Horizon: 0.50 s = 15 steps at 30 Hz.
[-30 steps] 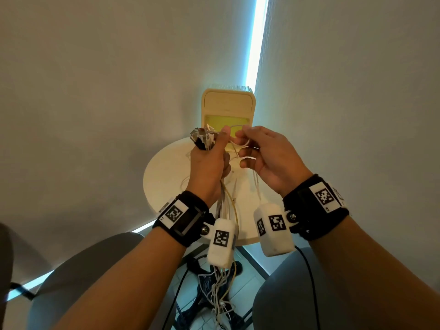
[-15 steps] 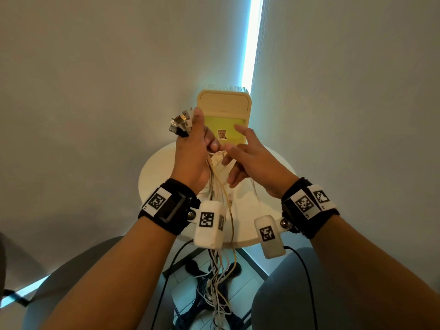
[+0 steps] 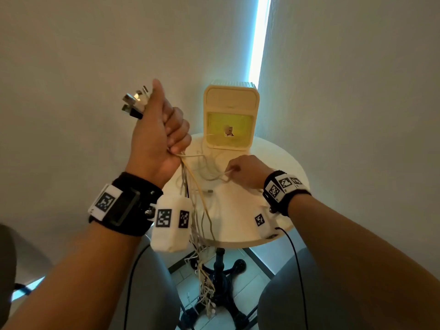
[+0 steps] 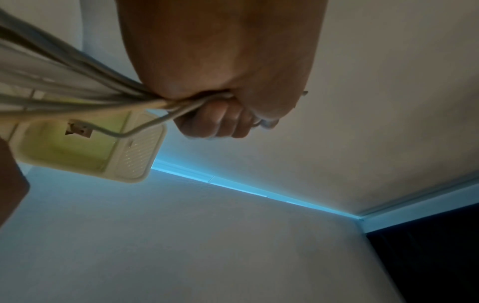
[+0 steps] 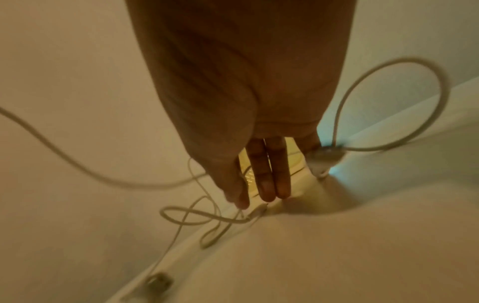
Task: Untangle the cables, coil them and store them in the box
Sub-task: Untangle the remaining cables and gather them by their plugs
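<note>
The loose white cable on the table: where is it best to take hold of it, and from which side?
Probably at the white cable's free loop, from the right and above, where the right hand already pinches it; toward the left hand it joins the gripped bundle.

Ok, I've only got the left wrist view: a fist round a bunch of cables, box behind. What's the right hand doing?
Observer: The right hand is low over the table, pinching a loop of one white cable.
Operator: Do plug ends stick out of the fist?
Observer: Yes, USB plugs stick out above the left hand, beside the thumb.
Operator: And the loose ends?
Observer: The bundle hangs past the table edge towards the floor.
</note>
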Tool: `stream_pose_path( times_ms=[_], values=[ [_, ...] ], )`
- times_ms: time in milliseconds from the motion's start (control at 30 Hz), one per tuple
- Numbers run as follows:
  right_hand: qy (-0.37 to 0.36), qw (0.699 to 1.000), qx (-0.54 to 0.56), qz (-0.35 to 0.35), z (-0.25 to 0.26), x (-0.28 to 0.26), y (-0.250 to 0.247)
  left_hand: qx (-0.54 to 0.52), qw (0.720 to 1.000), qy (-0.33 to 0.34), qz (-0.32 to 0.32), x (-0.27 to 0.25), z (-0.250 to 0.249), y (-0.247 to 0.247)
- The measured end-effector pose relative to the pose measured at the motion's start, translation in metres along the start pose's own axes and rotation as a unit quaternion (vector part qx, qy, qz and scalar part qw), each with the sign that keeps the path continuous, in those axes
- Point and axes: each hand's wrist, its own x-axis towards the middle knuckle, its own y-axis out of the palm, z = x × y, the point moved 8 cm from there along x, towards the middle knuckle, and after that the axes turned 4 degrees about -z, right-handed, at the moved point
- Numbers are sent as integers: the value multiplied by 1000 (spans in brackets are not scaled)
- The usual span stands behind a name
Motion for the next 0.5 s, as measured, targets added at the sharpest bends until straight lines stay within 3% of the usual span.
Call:
stream_pose_path(
  times_ms=[67,167,300,400,467,500],
  values=[
    [17,999,11,-35,-6,7,-12,22,1000,13,-5,-2,-9,-6],
    [32,988,114,-97,-4,14,-39,87,996,28,-17,-4,-9,-15],
    [-13,960,193,-200,19,11,-89,107,993,-1,-43,-2,9,-27],
    [-53,923,225,-309,37,-4,-135,146,987,-12,-69,1,21,-35],
    [-70,905,271,-321,46,-9,-150,168,983,-10,-75,2,28,-35],
    [-82,910,276,-297,54,-10,-150,177,981,-8,-77,1,31,-33]
  ],
)
